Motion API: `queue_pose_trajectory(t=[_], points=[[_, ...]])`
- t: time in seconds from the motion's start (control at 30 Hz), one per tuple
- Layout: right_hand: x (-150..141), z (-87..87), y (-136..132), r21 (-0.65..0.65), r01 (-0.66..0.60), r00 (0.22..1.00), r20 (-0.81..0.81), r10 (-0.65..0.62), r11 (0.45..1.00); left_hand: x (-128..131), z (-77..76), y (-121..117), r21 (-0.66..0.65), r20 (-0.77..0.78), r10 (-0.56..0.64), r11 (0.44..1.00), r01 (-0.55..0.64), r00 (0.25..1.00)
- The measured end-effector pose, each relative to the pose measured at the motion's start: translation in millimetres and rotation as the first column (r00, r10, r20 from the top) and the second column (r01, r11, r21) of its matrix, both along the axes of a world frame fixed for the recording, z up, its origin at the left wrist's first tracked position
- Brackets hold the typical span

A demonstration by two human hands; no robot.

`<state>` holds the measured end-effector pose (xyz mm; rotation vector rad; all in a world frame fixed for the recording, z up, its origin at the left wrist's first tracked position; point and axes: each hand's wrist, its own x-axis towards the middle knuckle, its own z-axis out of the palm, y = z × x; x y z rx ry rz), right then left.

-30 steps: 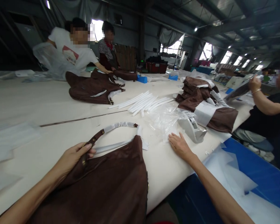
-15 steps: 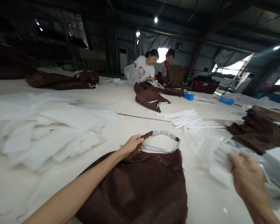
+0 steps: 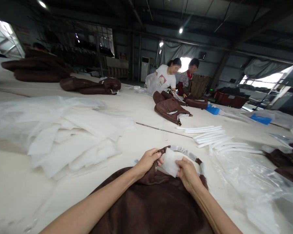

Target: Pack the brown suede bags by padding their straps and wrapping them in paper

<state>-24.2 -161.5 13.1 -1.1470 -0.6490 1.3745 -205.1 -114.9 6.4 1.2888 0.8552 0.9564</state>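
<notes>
A dark brown handbag [image 3: 148,204] lies right in front of me, its looped handle [image 3: 183,150] partly wrapped in white material. My left hand [image 3: 150,161] is closed on the handle's left end, by a metal ring. Between finger and thumb, my right hand [image 3: 188,172] pinches a small white sheet of thin wrapping [image 3: 170,162], held up against the left part of the handle. The sheet covers some of the handle loop. The lower part of the bag runs out of view.
Thin white sheets [image 3: 70,139] are heaped at left. White rods [image 3: 210,135] lie beyond the bag, clear plastic [image 3: 249,175] to the right. More brown bags [image 3: 171,109] rest across the table [image 3: 127,113], near two people [image 3: 164,76] working at the far side.
My right hand has come in from the right with the white sheet, up to the handle. The left hand keeps its hold. The view has turned somewhat to the left.
</notes>
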Motion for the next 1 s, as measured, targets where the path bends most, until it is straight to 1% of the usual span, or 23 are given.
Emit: queue_pose_trajectory(t=[0.13,0.2,0.27,0.33,0.4,0.47,0.57,0.7,0.8,0.9,1.0], points=[[-16.4,7.8,-1.6,0.031,-0.155,0.986,-0.061,0.156,0.987,-0.2,1.5,0.2,0.007,0.026,0.013,1.000,-0.013,1.000],[-20.1,7.2,-1.4,0.050,-0.187,0.979,-0.076,0.190,0.981,-0.3,2.3,0.0,0.007,0.037,0.010,1.000,-0.010,0.999],[-19.8,1.4,0.9,0.042,-0.125,0.989,-0.079,0.128,0.991,-0.6,4.5,-0.7,0.008,0.050,0.012,1.000,-0.013,0.999],[-16.4,-8.1,4.6,0.005,-0.005,0.998,-0.067,0.005,1.000,-1.0,8.9,-2.7,0.011,0.065,0.021,1.000,-0.021,0.998],[-13.1,-18.2,8.9,-0.041,0.092,0.995,-0.041,-0.094,0.995,-1.3,15.4,-6.2,0.017,0.075,0.019,1.000,-0.020,0.997],[-13.8,-25.0,13.8,-0.057,0.103,0.994,-0.028,-0.105,0.993,-1.3,22.3,-10.9,0.020,0.074,-0.003,1.000,0.002,0.997],[-24.5,-25.3,24.1,-0.006,0.065,0.997,-0.051,-0.065,0.998,-1.1,29.1,-16.9,0.014,0.058,-0.048,0.999,0.047,0.997],[-41.0,-14.6,38.7,0.128,-0.009,0.989,-0.146,0.028,0.992,-1.9,28.9,-18.9,-0.018,0.036,-0.060,0.998,0.060,0.998],[-42.6,-9.3,41.3,0.184,-0.058,0.975,-0.200,0.095,0.981,-2.6,24.1,-17.5,-0.051,0.014,-0.041,0.998,0.041,0.999],[-36.7,-7.8,37.6,0.224,-0.114,0.955,-0.242,0.168,0.968,-4.1,17.0,-14.2,-0.086,-0.028,-0.018,0.996,0.016,0.999],[-32.1,-7.8,33.4,0.257,-0.123,0.936,-0.292,0.198,0.959,-7.8,11.9,-9.7,-0.082,-0.062,0.082,0.993,-0.087,0.995]])
